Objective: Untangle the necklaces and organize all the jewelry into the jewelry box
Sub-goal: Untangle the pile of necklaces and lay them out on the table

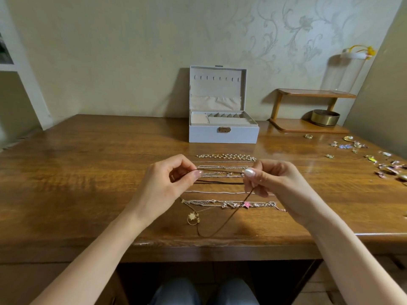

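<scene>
Necklace [222, 225], thin brown chain: held taut above the middle of the table [88, 172], toward its near edge, with a slack loop drooping to the wood below. Left hand [167, 183] and right hand [271, 183]: apart, each pinching the chain between thumb and forefinger.

Step in hand, by judgement: straightening this one chain. It is best done with light tension only, lifting the loop clear of the charm chain [247, 204] it crosses so nothing snags, then laying it parallel with the rest.

Laid-out necklaces [224, 167]: several rows under and beyond the hands, running left to right.

Sun pendant [193, 217]: toward the near edge, beside the left wrist; whether it hangs on the held chain cannot be told.

Jewelry box [223, 134]: far edge, centre, lid up, visible compartments seemingly unfilled.

Small pieces [356, 145]: scattered along the right edge, too small to sort by kind, some cut off by the frame.

Clasp of the held chain: not visible.

Wooden stand [308, 128], brass tin [325, 118], glass dome [345, 71]: far right corner.
</scene>
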The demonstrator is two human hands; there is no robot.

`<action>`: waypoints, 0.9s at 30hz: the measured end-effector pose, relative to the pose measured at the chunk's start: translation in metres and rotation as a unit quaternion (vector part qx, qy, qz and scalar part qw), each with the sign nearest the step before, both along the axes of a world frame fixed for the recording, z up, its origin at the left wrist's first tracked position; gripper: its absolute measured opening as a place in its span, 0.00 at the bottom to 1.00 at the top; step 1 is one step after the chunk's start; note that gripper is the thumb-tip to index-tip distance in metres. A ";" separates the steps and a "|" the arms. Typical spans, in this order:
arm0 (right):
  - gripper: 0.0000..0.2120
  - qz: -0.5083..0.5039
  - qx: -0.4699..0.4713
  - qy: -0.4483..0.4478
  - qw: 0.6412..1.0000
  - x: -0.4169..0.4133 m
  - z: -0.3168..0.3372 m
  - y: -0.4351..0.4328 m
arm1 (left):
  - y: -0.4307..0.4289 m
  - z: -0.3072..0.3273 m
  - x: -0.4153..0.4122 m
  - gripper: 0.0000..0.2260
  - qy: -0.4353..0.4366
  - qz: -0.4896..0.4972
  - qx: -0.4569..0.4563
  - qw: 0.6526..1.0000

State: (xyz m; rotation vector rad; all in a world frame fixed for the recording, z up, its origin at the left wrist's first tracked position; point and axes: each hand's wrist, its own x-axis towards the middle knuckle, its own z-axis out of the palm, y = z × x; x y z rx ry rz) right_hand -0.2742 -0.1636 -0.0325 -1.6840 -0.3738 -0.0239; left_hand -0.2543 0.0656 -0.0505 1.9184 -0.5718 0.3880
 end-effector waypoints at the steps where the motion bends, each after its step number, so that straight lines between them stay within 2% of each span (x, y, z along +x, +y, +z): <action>1: 0.14 0.017 0.016 -0.003 1.000 0.001 -0.001 -0.002 | 0.000 0.000 0.001 0.04 0.006 0.000 -0.017 1.000; 8: 0.20 0.013 0.062 -0.004 0.998 0.005 -0.007 -0.006 | -0.002 0.004 0.000 0.07 0.044 -0.021 -0.185 0.982; 12: 0.21 0.003 0.099 0.006 0.995 0.008 -0.008 -0.005 | -0.003 0.005 0.001 0.08 0.057 -0.013 -0.208 0.976; 16: 0.23 -0.007 0.103 0.008 0.995 0.009 -0.009 -0.006 | -0.003 0.001 0.003 0.05 0.042 -0.005 -0.164 0.986; 19: 0.26 -0.016 0.092 0.009 0.996 0.010 -0.010 -0.009 | 0.000 -0.001 0.005 0.07 0.001 0.011 -0.055 0.998; 23: 0.27 -0.019 0.081 0.009 0.997 0.010 -0.013 -0.012 | 0.005 -0.005 0.006 0.07 -0.026 0.025 0.082 0.996; 27: 0.29 -0.014 0.053 0.007 0.998 0.010 -0.014 -0.016 | 0.004 -0.008 0.006 0.04 -0.023 0.033 0.077 0.996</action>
